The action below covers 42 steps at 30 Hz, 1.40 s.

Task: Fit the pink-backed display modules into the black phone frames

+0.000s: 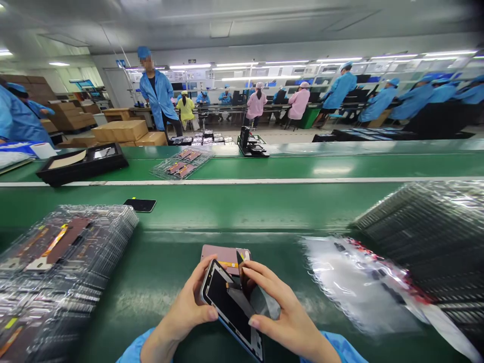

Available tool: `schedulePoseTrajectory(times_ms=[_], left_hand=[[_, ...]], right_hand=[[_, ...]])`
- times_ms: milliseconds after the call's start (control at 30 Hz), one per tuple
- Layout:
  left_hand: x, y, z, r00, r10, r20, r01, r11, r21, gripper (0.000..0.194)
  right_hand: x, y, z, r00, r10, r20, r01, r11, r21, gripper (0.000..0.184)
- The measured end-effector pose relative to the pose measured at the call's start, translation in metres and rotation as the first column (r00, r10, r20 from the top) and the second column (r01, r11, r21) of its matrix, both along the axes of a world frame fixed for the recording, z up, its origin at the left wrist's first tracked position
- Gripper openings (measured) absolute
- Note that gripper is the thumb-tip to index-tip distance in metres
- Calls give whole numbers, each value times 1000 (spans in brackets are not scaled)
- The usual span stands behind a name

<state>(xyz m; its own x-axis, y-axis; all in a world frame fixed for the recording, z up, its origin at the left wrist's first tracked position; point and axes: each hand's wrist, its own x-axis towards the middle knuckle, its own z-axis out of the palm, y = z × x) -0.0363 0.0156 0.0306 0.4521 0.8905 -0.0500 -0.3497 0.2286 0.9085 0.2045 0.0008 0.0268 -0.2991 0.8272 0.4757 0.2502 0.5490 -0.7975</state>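
Left hand (189,302) grips phone frame (231,308), tilted, toward near edge of green bench (170,252); right hand (282,300) pinches dark panel (245,285) above it. Frame open, black interior exposed; joining looks incomplete, panel standing at angle, lower contact unclear. Brown panel (215,251) lies just beyond, trays (109,237) stacked toward bench's left side.

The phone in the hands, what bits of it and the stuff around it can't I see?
All in the head view:
Phone's back: turned away from the camera.
Some fingers of the left hand: behind the phone.
Pink-brown panel's lower part: covered by phone and hands.
Left tray stack's far left end: cut off by the picture's edge.
Any writing on the orange strip: too small.
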Motion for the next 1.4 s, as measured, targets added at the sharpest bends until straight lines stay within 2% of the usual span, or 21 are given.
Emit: schedulePoseTrajectory(times_ms=[367, 500, 667, 1000, 1400], left_hand=[[1, -1, -1, 999, 35, 21, -34, 999, -9, 97], [9, -3, -1, 999, 8, 35, -8, 1000, 11, 90], [16, -4, 0, 999, 2, 38, 0, 999, -33, 89], [18, -6, -2, 998, 5, 63, -3, 999, -40, 89], [20, -6, 4, 999, -8, 54, 8, 1000, 1, 85]], right_hand=[[-3, 1, -3, 1000, 0, 25, 1, 1000, -11, 61], [-9, -2, -8, 997, 5, 80, -2, 999, -37, 65], [-17, -6, -14, 987, 24, 161, -11, 997, -82, 68], [-18, -8, -17, 972, 28, 233, -16, 998, -57, 71], [-19, -8, -18, 969, 24, 245, -18, 999, -27, 75]])
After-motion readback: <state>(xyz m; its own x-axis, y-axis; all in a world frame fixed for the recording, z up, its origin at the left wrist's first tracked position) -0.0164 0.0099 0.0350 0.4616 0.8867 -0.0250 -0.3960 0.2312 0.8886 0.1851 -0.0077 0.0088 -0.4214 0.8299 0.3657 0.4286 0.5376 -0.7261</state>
